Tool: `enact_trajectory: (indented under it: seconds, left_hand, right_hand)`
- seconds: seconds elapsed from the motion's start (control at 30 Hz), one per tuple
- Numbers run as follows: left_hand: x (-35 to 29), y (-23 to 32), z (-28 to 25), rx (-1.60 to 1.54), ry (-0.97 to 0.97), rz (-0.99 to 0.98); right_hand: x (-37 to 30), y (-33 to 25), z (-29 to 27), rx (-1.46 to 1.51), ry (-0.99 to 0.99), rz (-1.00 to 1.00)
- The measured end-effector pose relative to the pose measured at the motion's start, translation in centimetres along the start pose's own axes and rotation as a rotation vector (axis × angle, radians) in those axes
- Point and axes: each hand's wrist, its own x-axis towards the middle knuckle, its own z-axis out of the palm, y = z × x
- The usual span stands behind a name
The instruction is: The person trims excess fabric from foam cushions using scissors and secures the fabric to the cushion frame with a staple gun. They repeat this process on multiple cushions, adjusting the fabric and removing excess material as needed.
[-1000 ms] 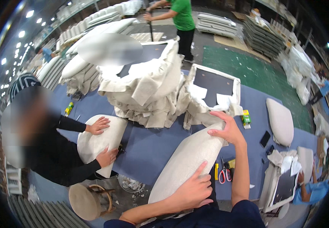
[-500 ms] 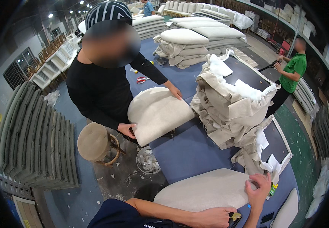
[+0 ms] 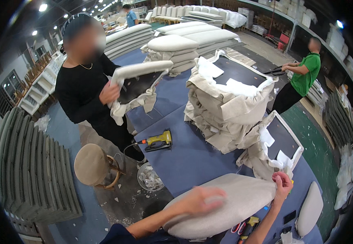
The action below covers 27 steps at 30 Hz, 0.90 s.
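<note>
A beige fabric-covered seat pad (image 3: 233,199) lies tilted in front of me, smooth side up, at the near edge of the table. My right hand (image 3: 281,185) pinches its right end between thumb and fingers. Over the pad's left half is my left hand (image 3: 203,200), smeared by motion, so its fingers cannot be read and contact is unclear. A yellow-and-black staple gun (image 3: 249,225) rests by my right forearm, beside red-handled scissors (image 3: 236,227).
Unfinished seats (image 3: 229,105) with loose fabric are piled on the blue table (image 3: 184,162). Across from me a co-worker (image 3: 91,77) holds up another seat (image 3: 138,83) near a second staple gun (image 3: 159,141). A small pad (image 3: 310,209) and phone (image 3: 289,217) lie at right.
My left hand has left the yellow staple gun and moved left over the pad. The pad's right end has risen with my right hand. The co-worker has lifted and turned their seat, exposing its underside.
</note>
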Motion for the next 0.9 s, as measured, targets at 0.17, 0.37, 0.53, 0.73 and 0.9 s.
enact_trajectory:
  seconds: [0.17, 0.37, 0.53, 0.73, 0.9]
  left_hand:
    - [-13.5, -18.1, -2.2, 0.236, 0.048, -0.74]
    - [-20.5, -23.9, 2.7, -0.798, 0.11, -1.176]
    - [-20.7, -26.1, 5.1, -1.431, 0.225, -0.992]
    - [-19.2, -27.2, 2.5, -1.363, 0.095, -0.934]
    - [-17.8, -24.5, -2.2, -1.118, 0.265, -0.927]
  right_hand:
    - [-5.8, -1.5, 2.9, 0.254, -0.031, 0.063]
    - [-7.3, -0.8, 1.5, 0.218, -0.031, 0.058]
    - [-6.4, 0.8, 1.3, 0.304, -0.041, 0.112]
    - [-7.7, -0.6, 2.7, 0.326, 0.083, 0.149]
    - [-7.2, -2.7, 3.2, 0.373, 0.064, 0.142]
